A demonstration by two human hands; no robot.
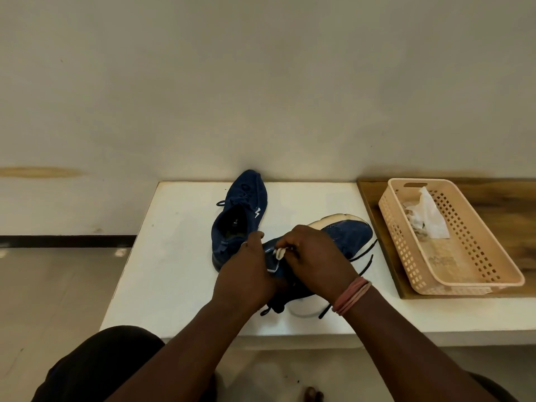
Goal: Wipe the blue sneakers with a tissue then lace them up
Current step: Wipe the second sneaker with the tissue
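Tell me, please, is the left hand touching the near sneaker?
Touching: in the head view the left hand rests on the near sneaker, steadying it.

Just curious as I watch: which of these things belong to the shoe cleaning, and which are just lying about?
Part of the job:
- near sneaker, gripped by the left hand
- small tissue, pinched by the right hand
- far sneaker, waiting

Lying about:
- peach basket holding used tissues
- wooden board under it

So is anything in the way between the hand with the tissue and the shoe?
Nothing visible. The right hand pinches the white tissue right against the near blue sneaker, which the left hand grips. The other blue sneaker stands behind, out of the way.
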